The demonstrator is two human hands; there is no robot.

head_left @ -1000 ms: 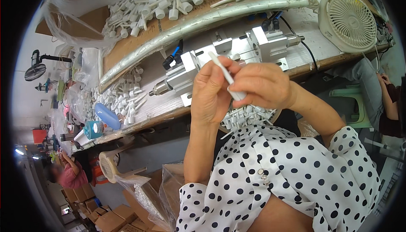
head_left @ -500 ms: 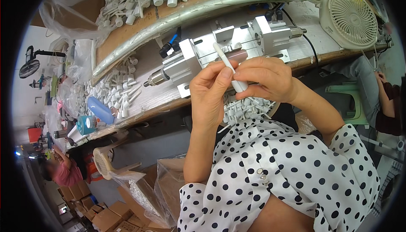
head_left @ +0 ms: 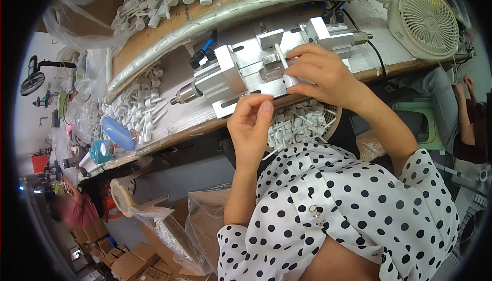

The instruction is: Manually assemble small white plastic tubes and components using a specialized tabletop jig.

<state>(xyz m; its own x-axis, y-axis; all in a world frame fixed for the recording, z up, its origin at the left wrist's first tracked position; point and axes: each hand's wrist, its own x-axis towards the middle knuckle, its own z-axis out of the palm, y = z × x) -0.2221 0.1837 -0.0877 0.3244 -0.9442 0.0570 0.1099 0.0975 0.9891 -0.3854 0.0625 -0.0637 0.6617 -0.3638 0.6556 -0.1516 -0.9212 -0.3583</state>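
Observation:
My right hand [head_left: 323, 73] grips a white plastic cap with a long thin stem [head_left: 281, 57], the stem tilted up and the wider end low by the fingertips. It is over the near edge of a silver metal fixture [head_left: 228, 71] with a cylinder block at each end. A clear part [head_left: 271, 71] sits mid-fixture, partly behind the cap. Lower and to the left, my left hand [head_left: 251, 122] is closed, thumb against fingers; whether anything tiny is between them I cannot make out. Below the hands, a round basket [head_left: 335, 122] holds many similar white stemmed caps [head_left: 294, 127].
More white caps [head_left: 138, 101] are heaped left on the bench, beside a blue plastic piece [head_left: 118, 133] and a teal container [head_left: 101, 151]. A plastic-wrapped bar [head_left: 246, 5] edges a raised cardboard surface with further caps. A fan [head_left: 423, 22] stands right. Other people sit on both sides.
My hands have parted. The right hand has moved up toward the fixture with the stemmed cap; the left hand has let go of it and dropped lower.

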